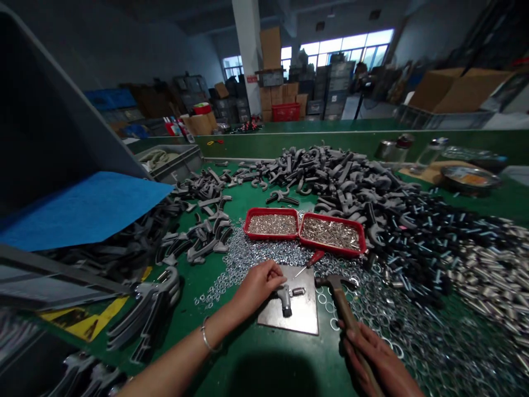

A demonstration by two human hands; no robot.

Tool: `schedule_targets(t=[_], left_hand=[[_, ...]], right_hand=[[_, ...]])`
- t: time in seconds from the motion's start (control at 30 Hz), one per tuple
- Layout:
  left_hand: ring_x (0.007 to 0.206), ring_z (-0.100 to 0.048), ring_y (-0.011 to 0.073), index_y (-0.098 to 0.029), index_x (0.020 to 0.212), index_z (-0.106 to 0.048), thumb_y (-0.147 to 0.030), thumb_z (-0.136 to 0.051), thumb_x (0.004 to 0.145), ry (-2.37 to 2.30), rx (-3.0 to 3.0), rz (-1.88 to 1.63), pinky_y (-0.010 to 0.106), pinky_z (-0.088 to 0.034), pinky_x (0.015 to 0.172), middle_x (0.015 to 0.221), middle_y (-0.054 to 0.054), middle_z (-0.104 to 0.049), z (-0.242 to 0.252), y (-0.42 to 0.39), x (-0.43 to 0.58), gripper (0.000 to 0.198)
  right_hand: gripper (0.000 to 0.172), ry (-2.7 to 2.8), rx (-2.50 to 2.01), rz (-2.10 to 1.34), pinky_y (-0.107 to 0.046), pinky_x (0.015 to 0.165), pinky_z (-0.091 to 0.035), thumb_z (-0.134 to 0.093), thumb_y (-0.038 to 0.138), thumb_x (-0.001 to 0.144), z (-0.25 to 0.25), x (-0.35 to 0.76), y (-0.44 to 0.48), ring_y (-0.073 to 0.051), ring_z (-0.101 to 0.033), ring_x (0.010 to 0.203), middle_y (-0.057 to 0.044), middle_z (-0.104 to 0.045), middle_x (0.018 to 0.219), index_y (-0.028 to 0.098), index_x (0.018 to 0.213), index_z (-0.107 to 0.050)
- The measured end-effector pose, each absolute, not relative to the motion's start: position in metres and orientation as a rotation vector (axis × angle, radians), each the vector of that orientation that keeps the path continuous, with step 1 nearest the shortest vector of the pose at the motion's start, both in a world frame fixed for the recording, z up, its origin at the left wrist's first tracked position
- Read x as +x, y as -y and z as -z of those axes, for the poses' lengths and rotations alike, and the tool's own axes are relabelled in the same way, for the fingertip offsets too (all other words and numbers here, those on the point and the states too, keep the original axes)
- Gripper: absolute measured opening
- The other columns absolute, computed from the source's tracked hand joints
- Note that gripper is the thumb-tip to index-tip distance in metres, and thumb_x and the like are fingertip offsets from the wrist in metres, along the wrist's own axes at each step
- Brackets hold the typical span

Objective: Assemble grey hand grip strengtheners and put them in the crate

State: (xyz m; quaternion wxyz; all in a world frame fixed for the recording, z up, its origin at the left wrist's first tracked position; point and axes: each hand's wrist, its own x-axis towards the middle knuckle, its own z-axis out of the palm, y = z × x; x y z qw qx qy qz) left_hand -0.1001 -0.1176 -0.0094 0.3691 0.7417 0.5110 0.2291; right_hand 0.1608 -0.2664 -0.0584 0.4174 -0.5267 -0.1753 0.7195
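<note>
Now left hand (258, 286) pinches grey part (284, 298) upright on steel plate (303, 314); right hand (378, 361) grips hammer (336, 284), head just beside. Next, likely: a square strike clear of the fingers.

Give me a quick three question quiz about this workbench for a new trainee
1. True or false: the right hand grips a hammer by its handle.
2. What does the left hand hold the small grey part on? A) a red tray B) a metal plate C) a blue sheet
3. Fill in: two ___ trays of small metal pieces sit beyond the plate.

Key: 1 true. 2 B, the metal plate. 3 red, the red trays.
</note>
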Motion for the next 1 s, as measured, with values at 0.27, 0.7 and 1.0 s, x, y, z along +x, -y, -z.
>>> schedule_targets(t=[0.27,0.7,1.0], left_hand=[[0.076,-0.064,0.021,-0.017,0.077,-0.064,-0.038,-0.056,0.094,-1.487,2.215,-0.252,0.028,-0.04,0.065,0.084,0.006,-0.069,0.022,0.119,-0.084,0.028],[0.119,-0.051,0.0402,-0.014,0.145,-0.036,-0.072,-0.076,0.064,-1.211,2.543,-0.246,0.059,-0.033,0.106,0.131,0.02,-0.055,0.018,0.135,-0.095,0.107],[0.135,-0.04,0.0399,-0.02,0.155,-0.011,-0.034,-0.077,0.077,-1.257,2.209,-0.26,0.061,-0.027,0.114,0.142,0.02,-0.047,0.029,0.158,-0.105,0.104]], right_hand=[[0.044,0.445,-1.323,-1.754,-0.012,0.029,-0.03,-0.077,0.046,0.079,0.054,0.155,0.265,-0.002,-0.031,0.033,0.011,-0.05,0.054,0.022,0.109,-0.055],[0.047,1.608,-1.71,-1.114,-0.043,0.103,-0.05,-0.06,0.052,0.088,-0.008,0.18,0.255,-0.033,-0.062,0.12,-0.006,-0.067,0.134,0.031,0.13,-0.063],[0.035,1.772,-1.711,-1.083,-0.043,0.086,-0.057,-0.054,0.05,0.091,-0.006,0.15,0.232,-0.031,-0.073,0.091,-0.007,-0.077,0.108,0.03,0.115,-0.071]])
